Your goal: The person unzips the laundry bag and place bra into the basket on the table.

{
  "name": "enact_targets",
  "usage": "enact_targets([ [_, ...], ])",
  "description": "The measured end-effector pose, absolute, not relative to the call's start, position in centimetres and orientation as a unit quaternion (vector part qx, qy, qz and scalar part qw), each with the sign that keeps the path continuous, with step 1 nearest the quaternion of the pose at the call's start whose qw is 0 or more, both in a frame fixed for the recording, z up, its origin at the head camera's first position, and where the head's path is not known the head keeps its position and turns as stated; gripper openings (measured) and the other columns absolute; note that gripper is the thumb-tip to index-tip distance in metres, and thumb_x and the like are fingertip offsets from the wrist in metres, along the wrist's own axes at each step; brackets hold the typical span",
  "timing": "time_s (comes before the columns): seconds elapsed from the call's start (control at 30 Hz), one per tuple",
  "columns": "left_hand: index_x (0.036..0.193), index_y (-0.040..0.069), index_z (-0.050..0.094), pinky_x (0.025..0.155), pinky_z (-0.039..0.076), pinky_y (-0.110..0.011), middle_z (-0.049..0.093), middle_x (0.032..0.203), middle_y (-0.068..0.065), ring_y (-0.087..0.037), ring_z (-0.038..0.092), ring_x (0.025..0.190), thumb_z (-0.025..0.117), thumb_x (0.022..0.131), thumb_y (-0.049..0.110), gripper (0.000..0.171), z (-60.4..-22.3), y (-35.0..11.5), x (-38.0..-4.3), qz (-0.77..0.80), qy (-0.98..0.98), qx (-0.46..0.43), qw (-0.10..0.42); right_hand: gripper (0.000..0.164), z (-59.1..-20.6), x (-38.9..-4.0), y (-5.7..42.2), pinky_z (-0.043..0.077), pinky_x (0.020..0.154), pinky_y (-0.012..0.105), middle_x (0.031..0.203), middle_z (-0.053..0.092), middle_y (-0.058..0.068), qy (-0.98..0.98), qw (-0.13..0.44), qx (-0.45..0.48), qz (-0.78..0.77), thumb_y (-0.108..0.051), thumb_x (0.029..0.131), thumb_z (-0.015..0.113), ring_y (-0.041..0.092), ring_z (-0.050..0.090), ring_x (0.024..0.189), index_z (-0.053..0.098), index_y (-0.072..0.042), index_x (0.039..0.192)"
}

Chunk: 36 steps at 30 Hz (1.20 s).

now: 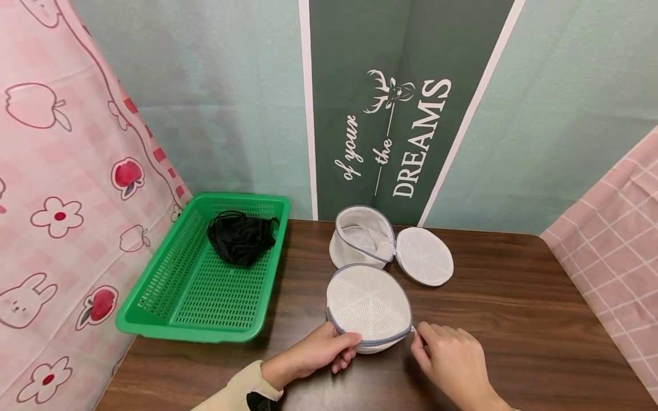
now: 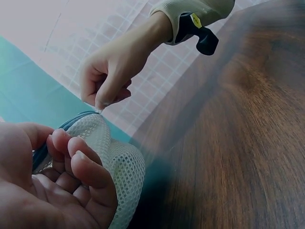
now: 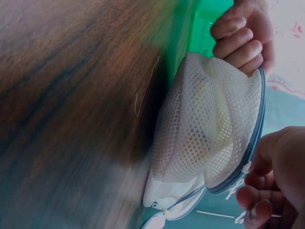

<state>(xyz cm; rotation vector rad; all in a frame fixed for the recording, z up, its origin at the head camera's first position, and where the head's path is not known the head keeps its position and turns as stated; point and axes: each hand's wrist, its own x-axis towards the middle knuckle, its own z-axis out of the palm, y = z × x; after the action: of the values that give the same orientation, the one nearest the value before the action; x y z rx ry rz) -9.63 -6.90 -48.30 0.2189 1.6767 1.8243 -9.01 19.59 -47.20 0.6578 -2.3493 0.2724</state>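
Note:
A round white mesh laundry bag with a grey-blue zipped rim stands on the table, its lid lying over the top. My left hand pinches the front left of that rim between thumb and fingers. At the right end of the zipper, my right hand pinches the small white zipper pull. In the left wrist view the right hand is at the rim's far end, fingers curled. The mesh side bulges and folds in the right wrist view.
Behind it stands a second mesh bag, unzipped, its round lid folded out to the right. A green plastic basket on the left holds a black drawstring pouch. Patterned cloths hang around the brown wooden table.

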Motion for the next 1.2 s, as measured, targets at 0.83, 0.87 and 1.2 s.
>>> enact_targets([
  [0.83, 0.069, 0.008, 0.053, 0.044, 0.039, -0.015, 0.050, 0.063, 0.003, -0.005, 0.045, 0.053, 0.054, 0.103, 0.019, 0.035, -48.4, -7.6, -10.0, 0.701, 0.624, 0.086, 0.334, 0.017, -46.7, -7.9, 19.7, 0.021, 0.047, 0.017, 0.060, 0.026, -0.021, -0.891, 0.310, 0.287, 0.167, -0.019, 0.073, 0.048, -0.003, 0.023, 0.054, 0.038, -0.026, 0.061],
  [0.87, 0.069, 0.008, 0.053, 0.044, 0.039, -0.015, 0.050, 0.063, 0.003, -0.005, 0.045, 0.053, 0.054, 0.103, 0.019, 0.035, -48.4, -7.7, -10.1, 0.702, 0.624, 0.085, 0.332, 0.017, -46.6, -7.9, 19.7, 0.022, 0.047, 0.017, 0.060, 0.026, -0.021, -0.890, 0.309, 0.289, 0.169, -0.019, 0.073, 0.049, -0.003, 0.023, 0.054, 0.038, -0.026, 0.061],
  [1.2, 0.074, 0.010, 0.053, 0.044, 0.040, -0.016, 0.050, 0.065, 0.002, -0.006, 0.047, 0.054, 0.055, 0.103, 0.025, 0.032, -48.4, -7.7, -10.0, 0.715, 0.625, 0.047, 0.310, 0.020, -46.7, -7.4, 19.1, 0.018, 0.050, 0.013, 0.060, 0.024, -0.019, -0.870, 0.301, 0.341, 0.190, -0.018, 0.072, 0.052, -0.004, 0.020, 0.055, 0.037, -0.025, 0.059],
])
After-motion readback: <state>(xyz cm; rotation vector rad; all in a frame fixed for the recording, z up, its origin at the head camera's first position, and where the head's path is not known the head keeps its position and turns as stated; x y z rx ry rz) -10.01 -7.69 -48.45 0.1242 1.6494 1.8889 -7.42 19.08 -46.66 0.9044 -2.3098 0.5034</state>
